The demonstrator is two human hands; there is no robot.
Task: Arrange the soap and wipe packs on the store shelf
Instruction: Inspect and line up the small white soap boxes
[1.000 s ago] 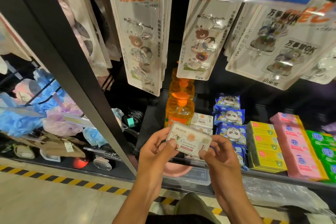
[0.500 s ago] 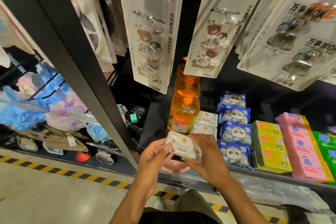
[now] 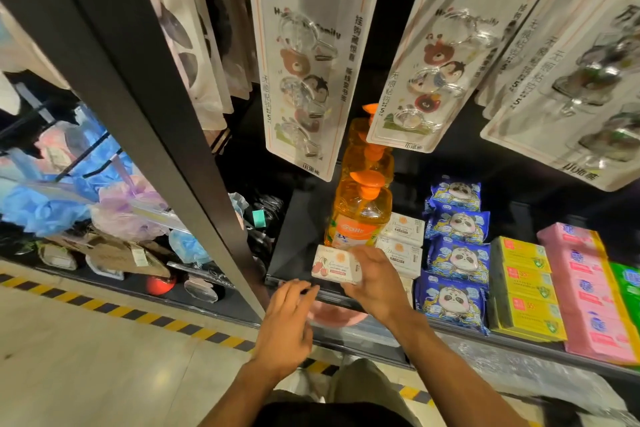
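R hand (image 3: pixel 375 279) has its fingers wrapped over the right end of a small white cardboard soap box with a red cherry print (image 3: pixel 335 265), clamped on it from above. That grip leaves the box's left end and bottom free, prob. so it can be set down flat w/o the fingers getting trapped. The box sits at the front edge of the black store shelf (image 3: pixel 301 218), just in front of the orange clear-plastic pump bottle (image 3: pixel 360 215) and left of the stacked white soap boxes (image 3: pixel 401 243); can't tell if it's resting on the shelf yet or just above it. Its long axis runs left-right, approx. along the shelf's front lip, cherry end to the left, printed face up and toward the shopper, so the label reads from the aisle. L hand (image 3: pixel 287 319) is below-left of the box by the lip, fingers loose and apart, holding nothing, not on the box. Blue panda-print wipe packs (image 3: pixel 457 253) are lined front-to-back further right.
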